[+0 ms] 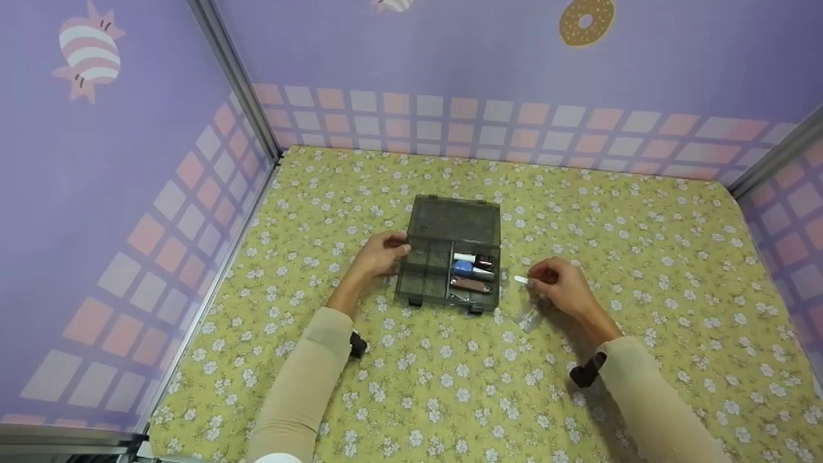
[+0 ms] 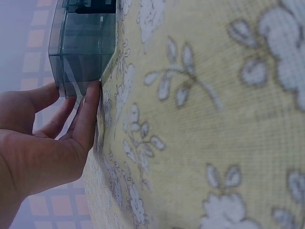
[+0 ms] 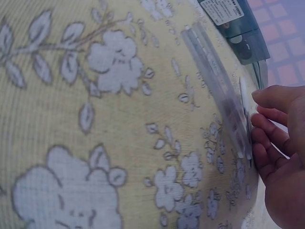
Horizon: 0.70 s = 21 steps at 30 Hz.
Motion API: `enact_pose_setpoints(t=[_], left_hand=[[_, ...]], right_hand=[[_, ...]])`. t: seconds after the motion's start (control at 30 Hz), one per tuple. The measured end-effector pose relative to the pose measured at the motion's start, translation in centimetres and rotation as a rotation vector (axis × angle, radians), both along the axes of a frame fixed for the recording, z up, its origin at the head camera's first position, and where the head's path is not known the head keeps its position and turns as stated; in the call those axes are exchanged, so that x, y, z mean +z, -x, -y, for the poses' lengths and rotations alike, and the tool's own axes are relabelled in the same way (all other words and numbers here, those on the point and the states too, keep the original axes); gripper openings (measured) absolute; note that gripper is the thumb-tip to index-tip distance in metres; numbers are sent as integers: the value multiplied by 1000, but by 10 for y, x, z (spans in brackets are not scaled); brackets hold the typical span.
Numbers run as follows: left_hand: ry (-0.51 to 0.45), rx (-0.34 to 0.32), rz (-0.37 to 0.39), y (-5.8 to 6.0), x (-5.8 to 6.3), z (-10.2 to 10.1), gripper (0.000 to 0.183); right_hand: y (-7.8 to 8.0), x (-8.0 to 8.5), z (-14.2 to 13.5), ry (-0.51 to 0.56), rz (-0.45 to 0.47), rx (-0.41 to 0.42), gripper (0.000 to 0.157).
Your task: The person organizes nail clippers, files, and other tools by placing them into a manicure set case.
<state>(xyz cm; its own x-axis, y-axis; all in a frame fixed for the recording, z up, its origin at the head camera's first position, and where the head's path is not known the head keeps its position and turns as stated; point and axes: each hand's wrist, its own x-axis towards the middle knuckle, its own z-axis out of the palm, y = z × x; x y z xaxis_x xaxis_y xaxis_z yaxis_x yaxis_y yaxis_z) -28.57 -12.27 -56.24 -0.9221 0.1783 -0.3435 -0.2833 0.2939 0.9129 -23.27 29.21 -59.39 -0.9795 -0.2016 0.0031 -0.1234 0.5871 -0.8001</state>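
Observation:
A dark translucent compartment box lies with its lid folded back. My left hand grips its left side, thumb at the rim; in the left wrist view the fingers touch the box's lower edge. Right of the box, my right hand pinches a thin stick with a white end, also visible in the right wrist view beside the fingertips. Its kind is unclear. Clear plastic strips lie on the cloth beside that hand.
The box's right compartments hold a small dark bottle with a white cap, a blue rounded item, a reddish-brown pocketknife and a small metal piece. Flowered yellow cloth covers the table. Patterned walls enclose it.

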Motion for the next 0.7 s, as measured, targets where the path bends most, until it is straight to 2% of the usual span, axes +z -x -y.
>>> enact_pose_setpoints(t=[0.1,0.33,0.7], left_hand=[[4,1,4,0,0,0,42],[10,0,-2,-1,1,0,42],[-19,-3,10,-1,1,1,43]], right_hand=[[0,-2,1,-16,10,0,16],[-1,-6,3,-39,-49,36,10],[1,-2,5,-47,-33,72,4]])
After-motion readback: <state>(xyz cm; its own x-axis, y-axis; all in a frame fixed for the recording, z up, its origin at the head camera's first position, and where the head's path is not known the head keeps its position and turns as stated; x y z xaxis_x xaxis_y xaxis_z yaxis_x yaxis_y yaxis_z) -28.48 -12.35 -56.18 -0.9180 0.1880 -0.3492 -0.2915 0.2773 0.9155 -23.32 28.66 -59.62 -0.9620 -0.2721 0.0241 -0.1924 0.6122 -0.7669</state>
